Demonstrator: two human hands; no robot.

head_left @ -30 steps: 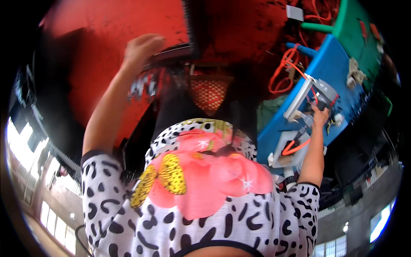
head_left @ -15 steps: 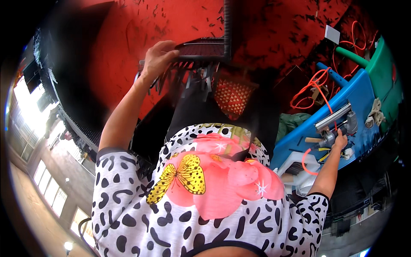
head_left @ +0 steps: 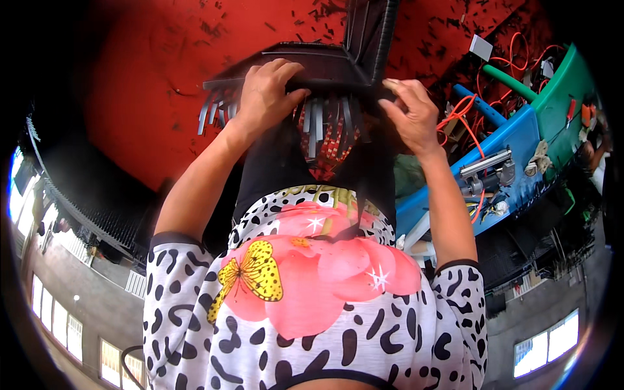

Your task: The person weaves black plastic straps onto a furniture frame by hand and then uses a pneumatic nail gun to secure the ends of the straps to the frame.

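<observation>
A dark woven frame (head_left: 299,63) with a bent-up right side lies across my lap. Grey flat strips (head_left: 315,120) hang loose from its near edge. My left hand (head_left: 268,91) grips that edge, fingers on top and thumb nearer me. At the frame's right corner is my right hand (head_left: 414,117), its thumb and fingers apart and pointing at the corner; whether the fingertips touch it, I cannot tell. The air-powered staple gun (head_left: 487,172), grey and metallic, rests on the blue stool (head_left: 429,201) to my right, with no hand on it.
Red flooring (head_left: 149,84) spreads ahead, littered with dark strip scraps. An orange air hose (head_left: 463,110) coils beside the blue stool. Behind that stands a green stool (head_left: 562,97) with small tools and a cloth (head_left: 538,159) nearby. Dark woven material (head_left: 84,214) curves along the left.
My right hand has let go of the staple gun and come across to the frame's corner. The frame has turned and shifted, and my left hand has moved right along its edge.
</observation>
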